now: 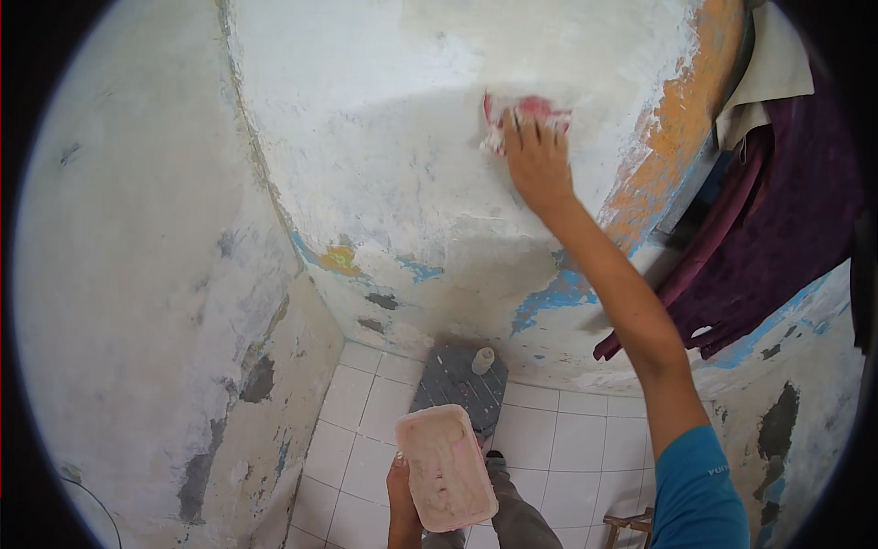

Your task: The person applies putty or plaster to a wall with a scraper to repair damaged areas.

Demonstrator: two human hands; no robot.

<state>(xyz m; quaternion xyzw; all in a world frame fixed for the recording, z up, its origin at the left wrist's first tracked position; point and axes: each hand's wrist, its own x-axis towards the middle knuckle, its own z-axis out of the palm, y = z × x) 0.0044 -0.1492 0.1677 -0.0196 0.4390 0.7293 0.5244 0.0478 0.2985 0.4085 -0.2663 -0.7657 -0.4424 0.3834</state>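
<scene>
My right hand (540, 165) is raised against the wall (393, 156), closed on a red, flat putty spreader (546, 108) smeared with white. The spreader lies against the pale coated surface, its face partly hidden by my fingers. Lower down, my left hand (401, 489) grips the left side of a pink rectangular tub (445, 468). Pale putty coats the inside of the tub, and its open top faces up. Most of my left fingers are hidden behind the tub.
A grey stool (441, 371) with white smears stands by the wall's foot, a small whitish container (483, 360) on it. Purple cloth (759, 238) hangs at the right. White tiles (526, 437) cover the floor. A wooden stool (631, 523) shows at lower right.
</scene>
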